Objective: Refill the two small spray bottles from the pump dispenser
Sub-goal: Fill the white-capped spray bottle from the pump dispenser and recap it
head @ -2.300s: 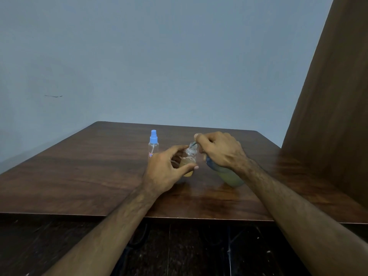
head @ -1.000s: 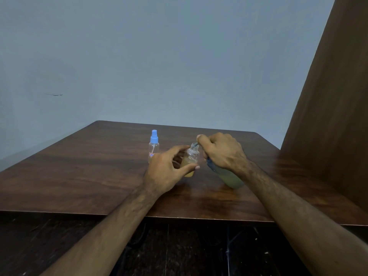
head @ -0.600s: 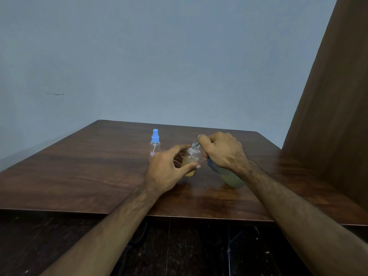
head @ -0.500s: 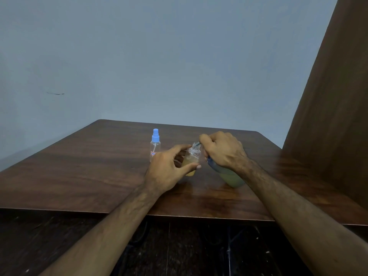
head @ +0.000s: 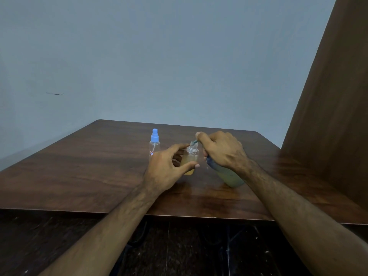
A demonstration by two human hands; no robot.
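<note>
**At the centre of the frame, two hands meet over an uncapped bottle**

In the middle of the frame, on the dark brown wooden counter (head: 83, 172), the left hand (head: 166, 172) has its grip curled round a small clear plastic bottle with no cap (head: 190, 160). The thumb lies across the bottle's lower front and the fingers wrap behind it. The bottle stands upright, its threaded neck open, with amber liquid in its lower part.

Just right of it, the right hand (head: 222, 150) grips the top of a larger pump dispenser bottle of pale green liquid (head: 229, 177), which leans toward the small bottle. The fingers are curled over the pump head and hide most of it. A thin spout (head: 195, 141) shows below the fingertips, reaching to the small bottle's mouth.

Left of centre, just behind the left hand, a second small clear spray bottle with a light blue spray cap (head: 154, 143) stands upright, apart from both grips. It bears a small red and blue label low on its body; the writing is too small to read.

A plain blue-grey wall (head: 159, 56) fills the upper frame, and a brown wooden panel (head: 334, 116) rises along the right edge.
</note>
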